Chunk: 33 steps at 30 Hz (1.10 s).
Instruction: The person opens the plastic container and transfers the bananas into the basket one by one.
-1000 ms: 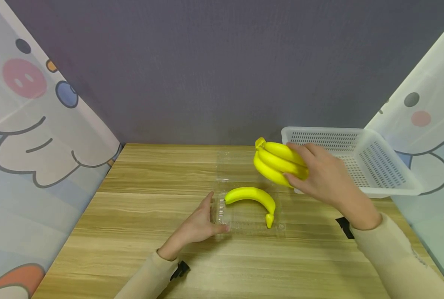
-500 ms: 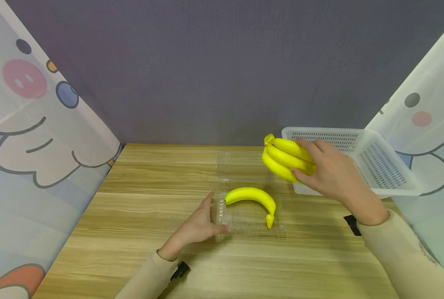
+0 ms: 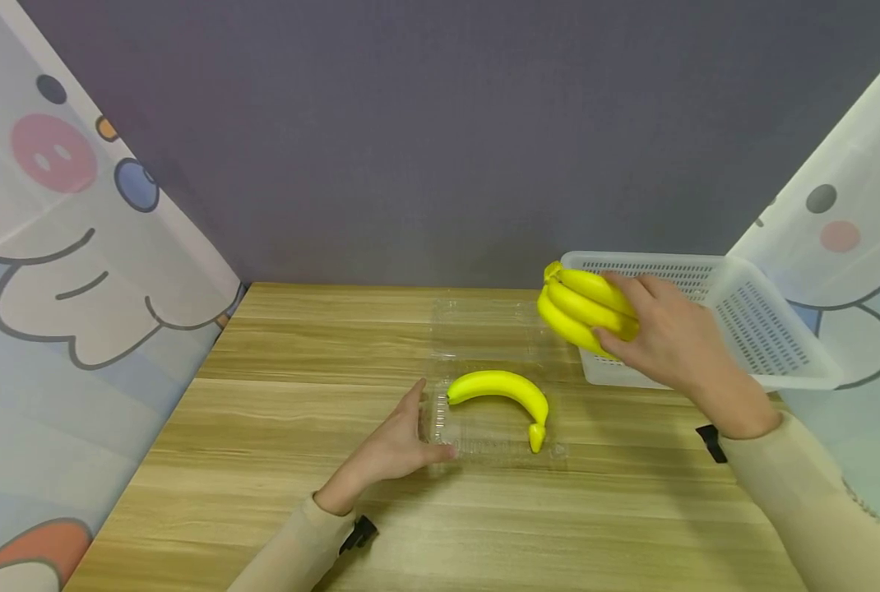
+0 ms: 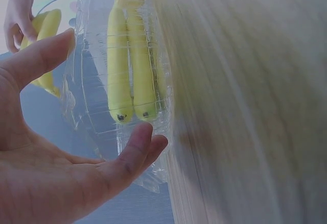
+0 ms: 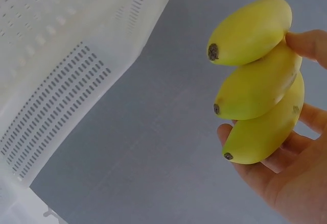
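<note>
In the head view, my right hand (image 3: 665, 333) holds a bunch of bananas (image 3: 586, 306), raised in front of the white basket. Three blunt dark-tipped ends of this bunch (image 5: 258, 81) face the right wrist camera, with thumb and fingers around them. Mid-table stands a clear plastic clamshell box (image 3: 484, 427), its lid folded back. Another banana bunch (image 3: 501, 386) lies on its side in it; from above only its top banana shows, while the left wrist view shows at least two stacked. My left hand (image 3: 391, 440) rests at the box's left front corner, thumb and fingers spread.
A white perforated basket (image 3: 761, 321) stands at the back right of the wooden table (image 3: 262, 427), partly behind my right hand. A grey wall (image 3: 425, 148) rises behind the table. Cartoon-printed panels (image 3: 62, 271) flank both sides.
My right hand has moved to the right with its banana bunch, toward the basket and slightly up in the head view. The left hand, box and bunch in the box have stayed put.
</note>
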Available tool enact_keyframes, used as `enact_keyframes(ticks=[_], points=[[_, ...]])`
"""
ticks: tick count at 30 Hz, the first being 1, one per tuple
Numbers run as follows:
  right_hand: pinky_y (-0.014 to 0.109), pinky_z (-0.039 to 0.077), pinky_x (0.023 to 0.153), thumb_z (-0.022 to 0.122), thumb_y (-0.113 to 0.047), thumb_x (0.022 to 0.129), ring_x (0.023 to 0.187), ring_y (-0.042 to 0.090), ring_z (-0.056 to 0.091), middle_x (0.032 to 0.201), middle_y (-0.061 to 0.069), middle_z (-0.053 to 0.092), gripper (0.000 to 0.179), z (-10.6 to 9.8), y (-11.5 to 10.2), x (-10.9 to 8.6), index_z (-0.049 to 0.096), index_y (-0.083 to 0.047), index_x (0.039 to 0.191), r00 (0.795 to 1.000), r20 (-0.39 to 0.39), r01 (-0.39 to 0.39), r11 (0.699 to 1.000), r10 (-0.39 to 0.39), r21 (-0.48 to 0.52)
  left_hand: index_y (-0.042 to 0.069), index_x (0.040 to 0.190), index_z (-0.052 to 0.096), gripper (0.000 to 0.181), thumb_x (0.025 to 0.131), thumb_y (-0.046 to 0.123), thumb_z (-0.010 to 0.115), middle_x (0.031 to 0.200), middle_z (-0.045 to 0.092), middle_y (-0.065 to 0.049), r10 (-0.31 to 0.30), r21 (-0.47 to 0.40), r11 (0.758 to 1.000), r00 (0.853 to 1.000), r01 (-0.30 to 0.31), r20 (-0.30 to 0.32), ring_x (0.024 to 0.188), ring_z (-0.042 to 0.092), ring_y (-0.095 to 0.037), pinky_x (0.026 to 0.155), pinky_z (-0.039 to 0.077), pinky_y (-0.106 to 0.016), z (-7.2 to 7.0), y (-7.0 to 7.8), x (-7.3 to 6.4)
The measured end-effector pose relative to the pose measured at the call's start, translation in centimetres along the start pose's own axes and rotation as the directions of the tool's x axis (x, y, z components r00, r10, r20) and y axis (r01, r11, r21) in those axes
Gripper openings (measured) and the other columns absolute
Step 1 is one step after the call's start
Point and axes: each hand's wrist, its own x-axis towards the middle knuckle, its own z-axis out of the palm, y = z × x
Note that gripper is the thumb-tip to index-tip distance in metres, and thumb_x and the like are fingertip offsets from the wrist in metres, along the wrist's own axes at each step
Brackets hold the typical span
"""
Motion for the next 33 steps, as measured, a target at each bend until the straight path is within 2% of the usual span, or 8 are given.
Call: enact_keyframes(ticks=[7,16,33], points=[[0.054,0.052,0.052,0.080,-0.027,0.082,0.085,0.036,0.057,0.111,0.025,0.060,0.070,-0.1,0.8,0.2,0.052,-0.005,0.142,1.000,0.023,-0.017,1.000,0.017,-0.004,0.005,0.163,0.005,0.121,0.081,0.040,0.086,0.166,0.015,-0.024,-0.001,0.004,1.000,1.000,0.001,0.000,0.149,0.024,-0.044,0.117,0.027,-0.062,0.1,0.1,0.0],[0.058,0.053,0.058,0.078,-0.031,0.086,0.092,0.039,0.057,0.119,0.028,0.058,0.071,0.0,2.1,0.3,0.049,-0.003,0.145,0.995,0.068,-0.068,0.998,0.069,-0.019,0.007,0.164,0.005,0.121,0.080,0.041,0.086,0.167,0.014,-0.022,-0.020,0.005,1.000,1.000,0.020,-0.001,0.148,0.025,-0.044,0.116,0.028,-0.062,0.0,0.2,-0.1],[0.060,0.050,0.056,0.073,-0.034,0.090,0.095,0.042,0.055,0.124,0.029,0.054,0.071,0.0,4.1,0.0,0.044,-0.005,0.148,0.979,0.135,-0.151,0.988,0.155,-0.039,0.007,0.164,0.005,0.121,0.081,0.041,0.086,0.166,0.015,-0.022,-0.016,-0.002,1.000,1.000,0.016,0.001,0.147,0.027,-0.045,0.115,0.030,-0.063,0.1,0.0,0.0]])
